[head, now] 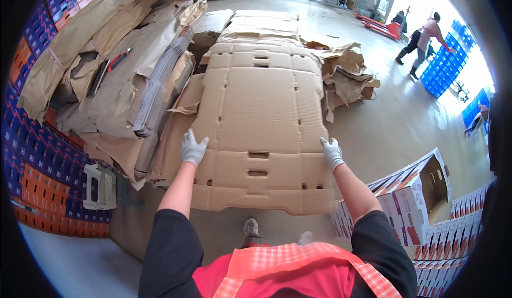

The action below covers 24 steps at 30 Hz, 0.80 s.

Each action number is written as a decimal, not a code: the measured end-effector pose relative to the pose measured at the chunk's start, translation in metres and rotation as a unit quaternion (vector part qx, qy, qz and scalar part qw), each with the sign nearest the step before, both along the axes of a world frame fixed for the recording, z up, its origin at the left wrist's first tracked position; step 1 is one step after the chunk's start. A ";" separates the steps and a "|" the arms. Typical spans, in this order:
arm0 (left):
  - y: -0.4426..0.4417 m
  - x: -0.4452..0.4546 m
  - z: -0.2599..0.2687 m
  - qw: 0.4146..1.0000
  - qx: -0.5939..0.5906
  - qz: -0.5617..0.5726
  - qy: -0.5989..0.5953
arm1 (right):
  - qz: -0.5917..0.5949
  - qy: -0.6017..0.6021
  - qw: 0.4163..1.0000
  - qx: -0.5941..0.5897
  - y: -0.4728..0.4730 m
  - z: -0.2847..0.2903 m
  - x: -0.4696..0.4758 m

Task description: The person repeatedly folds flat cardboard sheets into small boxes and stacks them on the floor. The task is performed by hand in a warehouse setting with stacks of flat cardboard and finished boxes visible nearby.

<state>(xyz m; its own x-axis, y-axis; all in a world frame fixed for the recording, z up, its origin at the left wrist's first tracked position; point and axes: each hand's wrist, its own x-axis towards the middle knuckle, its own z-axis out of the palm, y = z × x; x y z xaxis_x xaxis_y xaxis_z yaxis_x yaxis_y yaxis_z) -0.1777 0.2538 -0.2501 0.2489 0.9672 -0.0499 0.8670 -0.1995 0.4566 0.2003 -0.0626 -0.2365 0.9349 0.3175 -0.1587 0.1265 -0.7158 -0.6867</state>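
Observation:
A flat die-cut cardboard box blank (258, 110) lies before me with its plain brown side up, creased and slotted. My left hand (193, 148), in a pale work glove, is at its left edge with the thumb apart from the fingers. On the opposite edge, my gloved right hand (331, 152) has its fingertips against the board. Both hands appear to hold the blank by its sides; the undersides of the fingers are hidden. The near flap of the blank overhangs the floor above my shoes (251, 226). More wrapped flat stock (262, 22) lies beyond its far end.
Paper-wrapped cardboard stacks (120, 94) stand at left, with red-handled pliers (119, 60) on top. A white plastic stool (100, 188) is below them. Torn brown paper (348, 74) lies at right. Formed printed cartons (416, 202) stand lower right. People move near blue crates (446, 62).

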 end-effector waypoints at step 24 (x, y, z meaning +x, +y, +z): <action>-0.146 0.145 0.058 0.993 0.081 -0.081 -0.020 | 0.275 -0.134 0.948 -0.086 0.076 0.081 -0.166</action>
<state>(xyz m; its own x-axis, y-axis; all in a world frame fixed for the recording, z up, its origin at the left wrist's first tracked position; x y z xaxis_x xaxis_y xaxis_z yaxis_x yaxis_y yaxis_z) -0.0329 0.1079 -0.1922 0.4004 0.9090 0.1154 0.7995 -0.4081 0.4407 0.0339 0.0133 -0.1555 0.6493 0.7598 -0.0330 0.6668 -0.5896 -0.4558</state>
